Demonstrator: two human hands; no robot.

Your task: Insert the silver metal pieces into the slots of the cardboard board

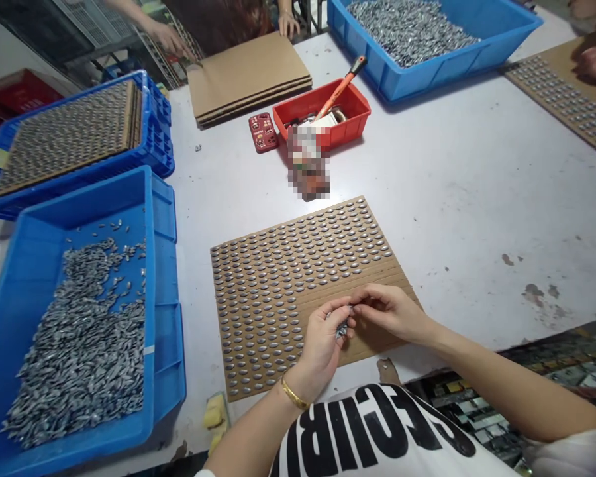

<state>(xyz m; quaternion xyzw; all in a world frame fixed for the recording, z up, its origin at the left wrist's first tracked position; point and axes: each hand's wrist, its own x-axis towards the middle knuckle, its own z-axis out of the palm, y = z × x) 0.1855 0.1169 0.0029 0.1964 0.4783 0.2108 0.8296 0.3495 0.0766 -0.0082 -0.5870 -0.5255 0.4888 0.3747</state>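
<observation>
Metal pieces (342, 328), small, grey and pointed oval in shape, sit in the worker's left hand (322, 338), which is curled closed around several of them above the cardboard sheet (372, 275). The right hand (385, 308) meets it there, fingertips drawn in to the left fingertips; from where I stand I cannot tell how far they are closed or whether they grip a piece. A gold-coloured bracelet (294, 392) is on the left wrist.

More pieces lie in rows on the sheet, covering its far part and left side; its near right portion is bare ridged board. All sides are given as the worker faces the sheet.

Left of the sheet stands a blue bin (163, 265) of loose pieces; beyond that, far left of the sheet, a blue crate (161, 122) carries filled boards (79, 132). Past the sheet's far edge are a red box (350, 129) with an orange-handled tool (334, 99), a dark red plate (264, 132), and stacked cardboard (248, 76) near a co-worker's hands (166, 38). Far right of the sheet, I note a large blue bin (427, 86) of pieces and another part-filled board (571, 93).
</observation>
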